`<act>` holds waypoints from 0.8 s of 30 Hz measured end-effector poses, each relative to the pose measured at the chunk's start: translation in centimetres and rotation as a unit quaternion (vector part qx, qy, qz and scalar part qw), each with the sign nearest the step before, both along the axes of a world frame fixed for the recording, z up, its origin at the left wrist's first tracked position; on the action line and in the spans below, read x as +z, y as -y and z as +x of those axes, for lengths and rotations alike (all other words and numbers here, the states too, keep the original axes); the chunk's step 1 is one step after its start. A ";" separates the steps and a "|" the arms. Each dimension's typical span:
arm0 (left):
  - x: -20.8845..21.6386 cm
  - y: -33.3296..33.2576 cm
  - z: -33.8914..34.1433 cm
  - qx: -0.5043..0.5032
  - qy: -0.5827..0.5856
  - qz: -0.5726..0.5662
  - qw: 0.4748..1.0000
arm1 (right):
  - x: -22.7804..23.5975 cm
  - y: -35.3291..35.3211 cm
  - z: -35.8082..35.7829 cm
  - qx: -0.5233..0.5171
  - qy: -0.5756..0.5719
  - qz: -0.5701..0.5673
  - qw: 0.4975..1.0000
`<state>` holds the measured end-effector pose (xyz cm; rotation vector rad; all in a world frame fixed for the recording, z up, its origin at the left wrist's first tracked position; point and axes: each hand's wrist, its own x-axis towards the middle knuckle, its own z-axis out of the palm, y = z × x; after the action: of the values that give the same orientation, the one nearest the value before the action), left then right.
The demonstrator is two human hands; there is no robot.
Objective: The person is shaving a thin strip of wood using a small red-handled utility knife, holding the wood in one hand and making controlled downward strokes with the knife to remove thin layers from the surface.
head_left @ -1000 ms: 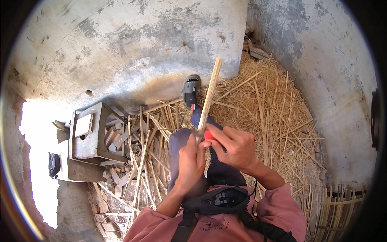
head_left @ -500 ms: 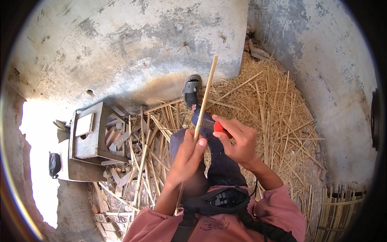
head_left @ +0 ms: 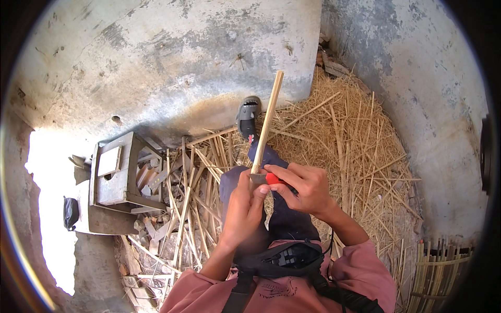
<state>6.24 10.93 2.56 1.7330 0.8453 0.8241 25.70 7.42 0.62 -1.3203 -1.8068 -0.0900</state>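
Note:
My left hand (head_left: 244,206) is closed round the lower part of a long pale bamboo strip (head_left: 269,120), which slants up and away from me over my outstretched leg. In my right hand (head_left: 307,190) is a knife with a red handle (head_left: 274,179). The short grey blade (head_left: 258,179) lies across the strip just above my left thumb and touches it. Both hands are close together above my lap. The strip's near end is hidden behind my left hand and arm.
Shavings and loose strips (head_left: 344,141) cover the floor to the right. More bamboo strips (head_left: 182,219) lie in a heap at left, beside a wooden stool-like frame (head_left: 112,180). A bamboo rack (head_left: 438,276) stands at lower right. A worn wall (head_left: 172,62) rises ahead.
My right hand has brought the knife down and left onto the strip, next to my left thumb. The strip stays in my left hand, nearly in the same place.

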 end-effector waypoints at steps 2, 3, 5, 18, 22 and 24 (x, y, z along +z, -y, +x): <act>0.1 0.2 -0.1 -0.006 0.040 -0.055 0.998 | 0.1 0.1 0.0 -0.002 -0.001 -0.004 1.000; 0.1 0.2 -0.3 -0.015 0.081 -0.103 0.991 | 0.3 0.1 0.0 -0.003 -0.001 -0.007 1.000; 0.0 -0.2 -0.8 -0.040 0.127 -0.164 0.977 | 0.3 0.1 0.0 -0.006 -0.011 -0.009 1.000; -0.3 -1.0 -1.9 -0.082 0.102 -0.229 0.964 | 0.8 0.3 0.3 0.015 -0.015 0.000 1.000; -0.7 -0.7 -1.1 -0.088 0.105 -0.101 0.985 | 0.5 0.3 0.3 0.024 -0.002 -0.006 1.000; -0.8 -0.6 -0.7 -0.073 0.128 -0.119 0.982 | 0.6 0.3 0.3 0.035 0.018 -0.002 0.999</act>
<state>5.54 11.53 1.73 1.4246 0.6085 0.7920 25.98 7.13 1.24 -1.2641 -1.8829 -0.0726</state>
